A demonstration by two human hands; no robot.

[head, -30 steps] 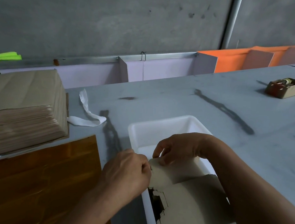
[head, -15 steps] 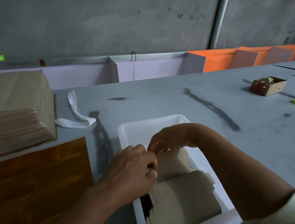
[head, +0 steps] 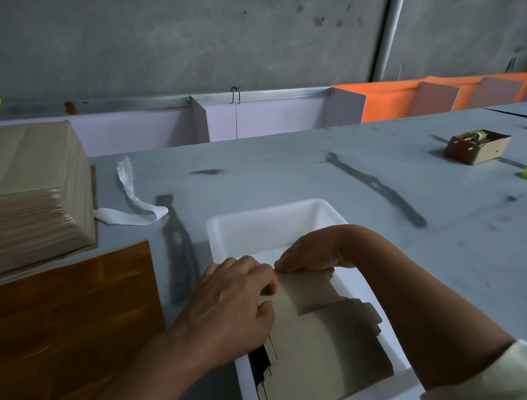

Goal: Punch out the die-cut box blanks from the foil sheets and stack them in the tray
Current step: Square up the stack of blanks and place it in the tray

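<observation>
1. Spanning your workspace: grey table (head: pixel 320 179), streaked dark.
2. Stack of brown sheets (head: pixel 25 200), far left, well apart from the tray.
3. Orange foil sheet (head: pixel 57 319), flat beside your left forearm.
4. White tray (head: pixel 272 229), centre. The brown box blank (head: pixel 323 346) lies inside it, bowed upward, with its far flap raised.
5. Your left hand (head: pixel 232 304): fingers curled on the blank's left edge. Your right hand (head: pixel 308 250): fingertips pinching the flap's far edge.
6. Risk: release it while bowed and the blank may spring up crooked. Squeeze hard and the flap may crease or tear at its notches.
7. Change from half a second ago: your right hand has dropped lower, and the flap lies flatter.
</observation>
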